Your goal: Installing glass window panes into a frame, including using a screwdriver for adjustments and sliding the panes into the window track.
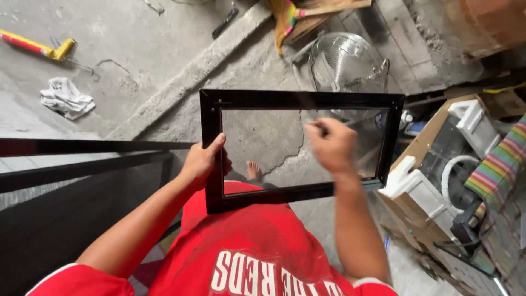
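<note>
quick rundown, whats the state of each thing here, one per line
black frame: held up tilted, clear pane in it, lower edge against the red shirt
left hand: gripping the frame's left side, thumb on front
right hand: blurred, over the pane, holding a thin tool
metal fan guard: lying on the floor
white rag: crumpled on the concrete
cardboard box: open, white foam inside

We grip the black frame by its left side with our left hand; our right hand, blurred, holds a thin tool against the glass.
</note>
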